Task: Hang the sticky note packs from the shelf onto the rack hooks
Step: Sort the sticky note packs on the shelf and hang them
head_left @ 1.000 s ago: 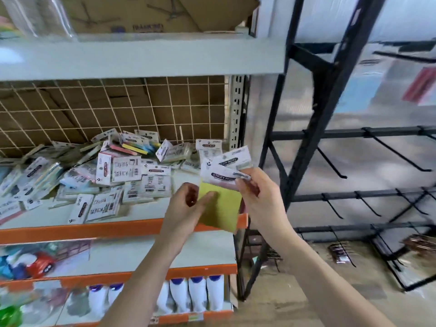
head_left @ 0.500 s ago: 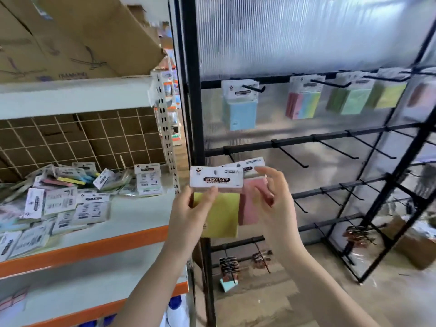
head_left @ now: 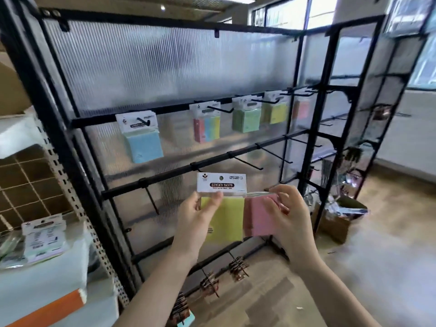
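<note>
View has swung from shelf to black metal hook rack (head_left: pixel 165 109); left hand (head_left: pixel 198 223) grips yellow sticky-note pack (head_left: pixel 226 220), right hand (head_left: pixel 287 215) pinches pink pack (head_left: pixel 262 218); hanging next.

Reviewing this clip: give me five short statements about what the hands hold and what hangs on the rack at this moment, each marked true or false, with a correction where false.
1. The left hand grips a yellow sticky note pack. True.
2. The right hand holds nothing. False: it holds a pink sticky note pack.
3. A blue pack hangs on the rack's top row. True.
4. The yellow sticky note pack already hangs on a hook. False: it is in hand, in front of the rack.
5. The second-row hooks are full of packs. False: those in view are bare.
</note>
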